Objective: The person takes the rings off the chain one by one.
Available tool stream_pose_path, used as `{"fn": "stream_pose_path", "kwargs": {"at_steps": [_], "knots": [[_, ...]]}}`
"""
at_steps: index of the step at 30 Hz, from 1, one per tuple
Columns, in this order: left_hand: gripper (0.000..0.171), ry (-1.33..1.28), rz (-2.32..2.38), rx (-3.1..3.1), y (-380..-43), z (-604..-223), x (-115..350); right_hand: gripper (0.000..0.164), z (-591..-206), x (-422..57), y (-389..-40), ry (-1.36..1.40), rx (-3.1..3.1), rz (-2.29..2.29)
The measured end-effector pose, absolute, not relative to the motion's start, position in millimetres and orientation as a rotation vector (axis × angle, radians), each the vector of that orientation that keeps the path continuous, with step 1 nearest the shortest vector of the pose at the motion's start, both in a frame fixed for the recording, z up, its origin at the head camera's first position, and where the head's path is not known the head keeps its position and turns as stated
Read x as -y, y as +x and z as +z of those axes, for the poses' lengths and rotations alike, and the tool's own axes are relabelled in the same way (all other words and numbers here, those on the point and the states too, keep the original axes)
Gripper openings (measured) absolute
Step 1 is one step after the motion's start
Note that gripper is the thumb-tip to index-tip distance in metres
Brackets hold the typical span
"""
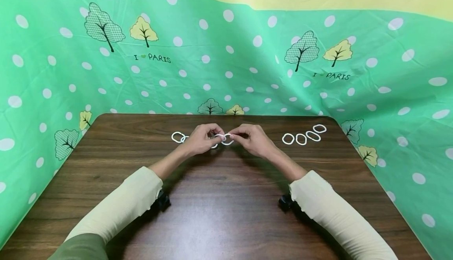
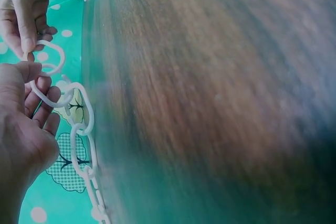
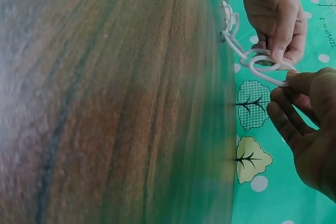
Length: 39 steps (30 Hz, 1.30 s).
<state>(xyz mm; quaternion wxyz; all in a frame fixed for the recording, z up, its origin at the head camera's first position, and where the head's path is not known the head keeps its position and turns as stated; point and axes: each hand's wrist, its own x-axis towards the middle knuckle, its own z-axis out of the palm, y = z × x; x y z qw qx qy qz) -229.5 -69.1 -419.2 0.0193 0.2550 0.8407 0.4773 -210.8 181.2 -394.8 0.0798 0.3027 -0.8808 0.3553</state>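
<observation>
My left hand pinches the end link of a white plastic link chain between thumb and forefinger. From that link the chain runs down and away to the left, and its far links show beyond the left hand on the table. Opposite, my right hand pinches a single white oval link by its edge. The two held links overlap between the fingertips. Whether they are joined I cannot tell. My left hand partly covers the chain's middle in the head view.
Several loose white links lie in a row on the right of the brown wooden table. A green dotted cloth with printed trees hangs behind the table and along its sides. A black device sits under each wrist.
</observation>
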Motion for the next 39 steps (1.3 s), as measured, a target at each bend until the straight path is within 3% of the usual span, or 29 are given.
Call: {"fn": "stream_pose_path", "kwargs": {"at_steps": [39], "knots": [[0.009,0.775,1.534,-2.602,-230,-421,73,0.02,-400,-238,-213,0.578,2.895,0.998]]}}
